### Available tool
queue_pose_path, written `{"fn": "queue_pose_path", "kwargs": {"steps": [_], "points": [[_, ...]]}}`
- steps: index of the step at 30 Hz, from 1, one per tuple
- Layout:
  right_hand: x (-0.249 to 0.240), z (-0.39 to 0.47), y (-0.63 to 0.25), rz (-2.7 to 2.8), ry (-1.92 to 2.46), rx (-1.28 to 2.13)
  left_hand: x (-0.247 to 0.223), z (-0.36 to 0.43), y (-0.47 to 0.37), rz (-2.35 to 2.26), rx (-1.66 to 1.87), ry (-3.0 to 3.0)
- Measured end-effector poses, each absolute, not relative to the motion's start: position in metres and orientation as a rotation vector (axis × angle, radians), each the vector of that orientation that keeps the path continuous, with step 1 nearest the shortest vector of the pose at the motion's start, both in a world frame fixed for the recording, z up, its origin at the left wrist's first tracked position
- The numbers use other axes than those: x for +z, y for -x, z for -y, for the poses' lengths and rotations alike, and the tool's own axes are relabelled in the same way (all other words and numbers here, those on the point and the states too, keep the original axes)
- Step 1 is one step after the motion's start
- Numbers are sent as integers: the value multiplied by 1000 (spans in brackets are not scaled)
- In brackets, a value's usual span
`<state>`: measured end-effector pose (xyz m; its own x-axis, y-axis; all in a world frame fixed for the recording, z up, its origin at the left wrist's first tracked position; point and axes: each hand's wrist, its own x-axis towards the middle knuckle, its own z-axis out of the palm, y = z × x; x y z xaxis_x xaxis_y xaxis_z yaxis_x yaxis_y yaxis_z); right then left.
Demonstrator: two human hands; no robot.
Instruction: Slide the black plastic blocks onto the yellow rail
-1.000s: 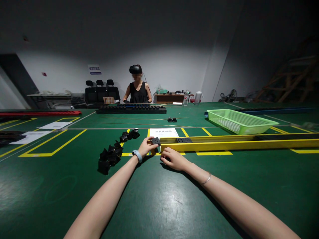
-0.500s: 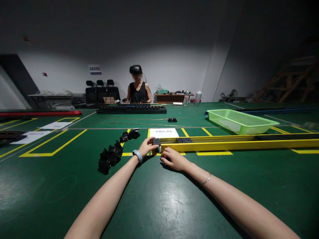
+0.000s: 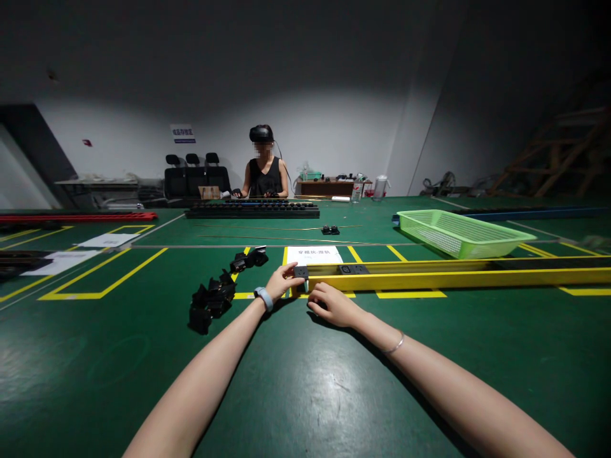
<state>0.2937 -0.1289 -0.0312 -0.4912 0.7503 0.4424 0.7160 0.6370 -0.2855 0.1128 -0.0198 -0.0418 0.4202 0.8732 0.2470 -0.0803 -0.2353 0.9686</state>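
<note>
My left hand [image 3: 280, 281] pinches a black socket module [image 3: 300, 272] at the left end of a long yellow rail [image 3: 429, 278]. The module sits at the rail's open end; how deep it is in the channel I cannot tell. Farther right, a group of black socket modules [image 3: 353, 270] lies inside the channel. My right hand [image 3: 331, 304] rests at the near side of the rail by its end, fingers curled, and what they hold, if anything, is hidden. Left of my left hand, several black modules [image 3: 212, 299] lie in a loose heap on the green table.
A light green basket [image 3: 463, 234] stands behind the rail at right. A paper sign [image 3: 314, 254] lies behind the rail's end. Two small black parts [image 3: 330, 229] and thin rods lie farther back. Across the table, a person [image 3: 265, 172] wearing a headset sits behind black rails [image 3: 252, 210].
The module in my left hand has shifted very slightly at the rail's end. My right hand stays in place. The person opposite has moved their hands a little.
</note>
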Motion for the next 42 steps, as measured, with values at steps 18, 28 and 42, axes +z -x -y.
{"fn": "queue_pose_path", "kwargs": {"steps": [18, 28, 42], "points": [[-30, 130, -293, 2324, 1135, 79, -44, 17, -112, -730, 1067, -1544], [-31, 129, -294, 2323, 1138, 90, -45, 16, -112, -646, 1016, -1485], [-31, 128, -293, 2321, 1129, 86, -38, 25, -112, -610, 895, -1447]]}}
